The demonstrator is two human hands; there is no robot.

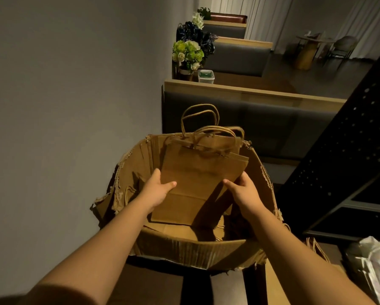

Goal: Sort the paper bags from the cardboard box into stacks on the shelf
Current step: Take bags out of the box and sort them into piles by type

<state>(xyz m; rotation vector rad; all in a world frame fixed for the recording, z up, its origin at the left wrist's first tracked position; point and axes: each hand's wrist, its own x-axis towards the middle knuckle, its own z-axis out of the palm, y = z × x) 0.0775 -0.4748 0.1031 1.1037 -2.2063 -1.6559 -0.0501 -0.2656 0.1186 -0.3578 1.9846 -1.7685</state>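
Both arms reach forward into the torn cardboard box (pixel 191 249). The left hand (pixel 157 190) and right hand (pixel 245 190) grip a stack of paper bags (pixel 198 172) by its 2 side edges, thumbs on the front, handles toward the far wall. A black shelf (pixel 347 150) stands right.

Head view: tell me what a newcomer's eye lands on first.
First, the bundle of brown paper bags at centre, its twisted handles poking above the torn cardboard box. The left hand and right hand grip its lower sides, thumbs on the front. Further back, a green and white flower bouquet stands by the wall, and a black perforated shelf rises on the right.
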